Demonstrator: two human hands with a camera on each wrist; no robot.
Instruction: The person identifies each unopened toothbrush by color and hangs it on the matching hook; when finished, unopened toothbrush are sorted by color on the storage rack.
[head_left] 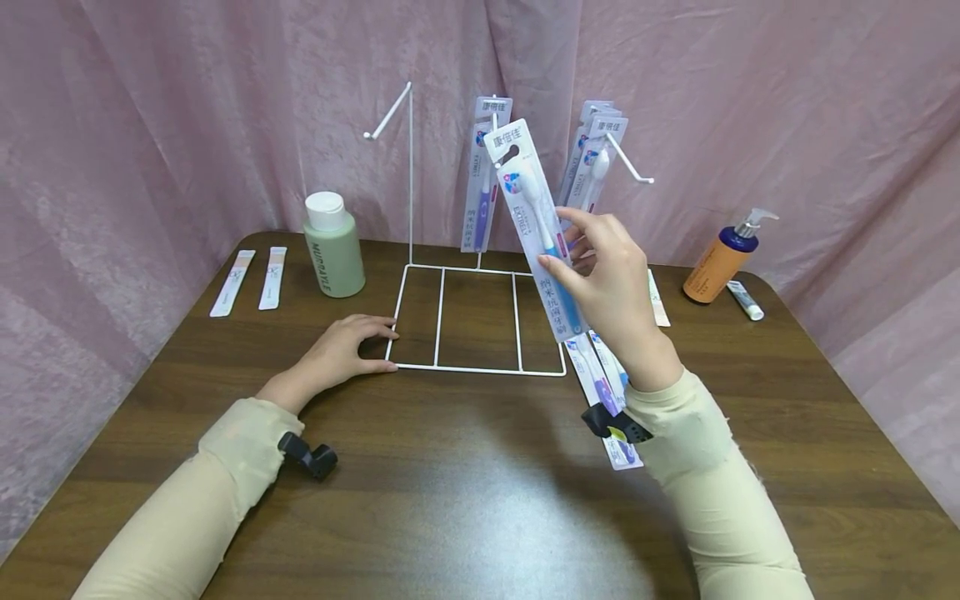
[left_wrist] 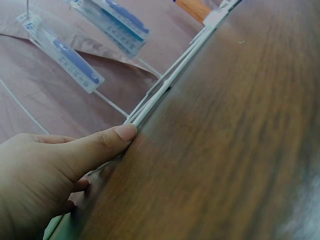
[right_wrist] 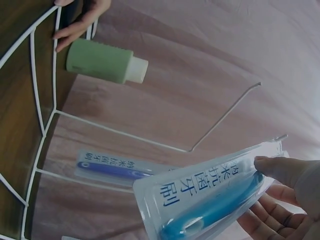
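My right hand pinches a packaged toothbrush with a blue handle, raised and tilted before the middle hook of a white wire display rack. In the right wrist view, the thumb lies on the front of its clear pack. Low at the rack's front left corner, my left hand holds the base wire, thumb on the corner and fingers along the side. A purple packaged toothbrush hangs on the middle hook. Several packs hang on the right hook; the left hook is bare.
More packaged toothbrushes lie under my right forearm. A green bottle and two sachets stand or lie left; an orange pump bottle, a small tube and another sachet are right. A pink curtain hangs behind.
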